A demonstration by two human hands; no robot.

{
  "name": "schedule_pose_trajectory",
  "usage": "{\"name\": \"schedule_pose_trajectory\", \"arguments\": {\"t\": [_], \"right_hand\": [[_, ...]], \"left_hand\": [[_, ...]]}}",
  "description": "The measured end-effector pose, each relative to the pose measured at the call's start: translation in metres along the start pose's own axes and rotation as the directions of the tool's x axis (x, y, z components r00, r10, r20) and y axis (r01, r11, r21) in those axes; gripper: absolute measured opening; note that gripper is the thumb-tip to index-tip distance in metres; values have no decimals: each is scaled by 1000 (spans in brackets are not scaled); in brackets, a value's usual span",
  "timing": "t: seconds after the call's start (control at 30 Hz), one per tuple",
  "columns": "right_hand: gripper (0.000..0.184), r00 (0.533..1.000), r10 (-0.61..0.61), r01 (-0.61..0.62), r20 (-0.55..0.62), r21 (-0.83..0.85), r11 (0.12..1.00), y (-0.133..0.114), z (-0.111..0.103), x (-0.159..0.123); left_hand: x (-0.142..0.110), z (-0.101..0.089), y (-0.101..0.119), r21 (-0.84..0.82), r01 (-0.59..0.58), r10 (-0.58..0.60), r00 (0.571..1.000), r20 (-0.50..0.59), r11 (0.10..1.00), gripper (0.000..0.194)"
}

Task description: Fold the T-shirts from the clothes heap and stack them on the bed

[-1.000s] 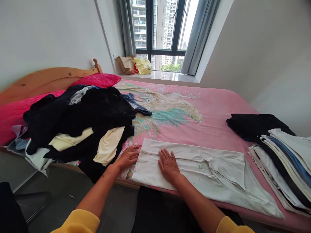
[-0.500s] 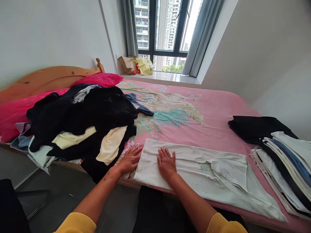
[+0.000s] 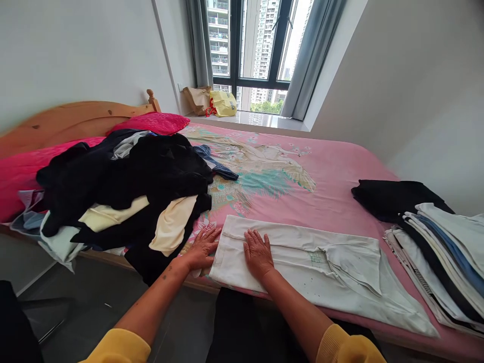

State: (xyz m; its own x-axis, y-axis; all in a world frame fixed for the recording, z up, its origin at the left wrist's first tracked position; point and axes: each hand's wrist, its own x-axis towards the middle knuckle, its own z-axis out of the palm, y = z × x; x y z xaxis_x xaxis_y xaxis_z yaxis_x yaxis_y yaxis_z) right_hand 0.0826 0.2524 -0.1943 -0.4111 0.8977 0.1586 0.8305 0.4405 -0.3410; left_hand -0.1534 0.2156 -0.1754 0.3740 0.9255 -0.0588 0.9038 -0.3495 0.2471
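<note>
A white garment [image 3: 295,267], folded lengthwise into a long strip, lies along the near edge of the pink bed sheet [image 3: 333,166]. It looks like a pair of trousers, widening toward its right end. Flat on the cloth near its left end rests my right hand [image 3: 258,256], fingers stretched out. My left hand [image 3: 203,248] lies open on the sheet at the garment's left edge, its fingertips by the fabric. To the left is a loose heap of mostly black clothes [image 3: 162,164], with a cream garment [image 3: 172,227] on its near side.
Folded clothes [image 3: 449,262] are stacked at the bed's right end, beside a folded black garment [image 3: 401,199]. Red pillows [image 3: 155,122] lie by the wooden headboard [image 3: 75,113]. Paper and yellow bags [image 3: 223,103] stand on the windowsill. A dark chair [image 3: 15,322] is at lower left.
The view has shifted slightly. Both hands stay in nearly the same places, and the white garment lies as before.
</note>
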Motion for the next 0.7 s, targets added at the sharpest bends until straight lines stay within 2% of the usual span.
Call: {"name": "schedule_pose_trajectory", "arguments": {"t": [0.13, 0.4, 0.57, 0.7], "right_hand": [[45, 1000, -1, 1, -15, -8, 1000, 0, 1, 0], [45, 1000, 8, -8, -14, -22, 1000, 0, 4, 0], [46, 1000, 6, -6, -18, -8, 1000, -2, 2, 0], [47, 1000, 8, -8, -15, -8, 1000, -4, 0, -1]], "left_hand": [[-2, 3, 7, 52, 20, -17, 998, -54, 998, 72], [-5, 20, 21, 77, 18, -6, 987, -163, 997, 58], [2, 24, 27, 60, 125, -113, 978, -177, 990, 56], [16, 27, 46, -3, 218, -215, 961, -173, 976, 54]]}}
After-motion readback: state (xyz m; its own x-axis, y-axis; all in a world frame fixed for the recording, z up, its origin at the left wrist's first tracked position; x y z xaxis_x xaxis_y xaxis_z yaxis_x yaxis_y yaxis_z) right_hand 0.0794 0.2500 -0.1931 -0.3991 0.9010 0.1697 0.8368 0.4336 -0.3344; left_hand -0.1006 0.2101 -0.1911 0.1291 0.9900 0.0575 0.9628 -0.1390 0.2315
